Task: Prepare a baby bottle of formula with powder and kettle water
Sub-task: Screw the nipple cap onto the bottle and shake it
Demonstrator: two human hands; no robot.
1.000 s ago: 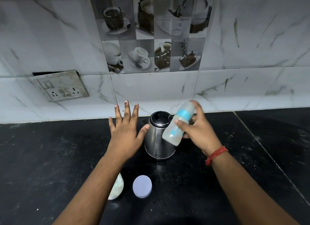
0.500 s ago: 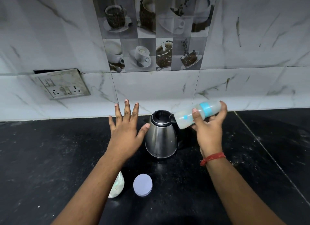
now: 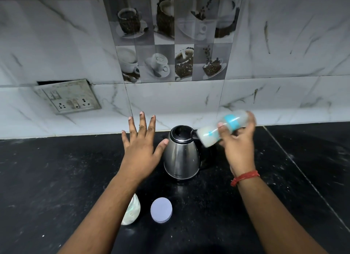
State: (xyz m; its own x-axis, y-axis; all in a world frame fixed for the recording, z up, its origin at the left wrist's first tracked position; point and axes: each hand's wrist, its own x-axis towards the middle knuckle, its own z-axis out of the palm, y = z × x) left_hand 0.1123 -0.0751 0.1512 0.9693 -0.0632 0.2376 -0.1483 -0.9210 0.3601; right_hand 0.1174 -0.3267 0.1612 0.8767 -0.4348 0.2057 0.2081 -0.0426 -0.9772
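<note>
From the head view, the right hand (image 3: 239, 145) holds a baby bottle (image 3: 222, 127) above the black desk (image 3: 56, 178), its grip clamped round the bottle's middle with the thumb on the near side and the fingers curled behind. The bottle is a translucent plastic cylinder tipped almost onto its side, its rounded milky end pointing left, just beside the kettle's lid, and a bright blue band circling it further right. Bottle and fingers are blurred, so the far end of the bottle cannot be made out. A red thread bracelet (image 3: 245, 177) wraps the right wrist.

The left hand (image 3: 142, 147) is spread flat, palm down, fingers straight and apart, its grip holding nothing; the thumb tip lies just beside the kettle's shoulder, and I cannot tell whether it touches.

The kettle (image 3: 181, 155) stands upright between the two hands, a tapering brushed-steel body with a glossy black round lid and a black handle on its right side.

Nearer the camera, a glass jar (image 3: 132, 212) of pale powder is partly hidden by the left forearm, and a flat round lavender lid (image 3: 161, 209) lies just to its right.

The desk is dark polished stone flecked with white specks. Behind it rises a white marble-veined tile wall with a panel of coffee-cup tiles (image 3: 170, 35) and a grubby switch plate (image 3: 68, 96) hanging askew.
</note>
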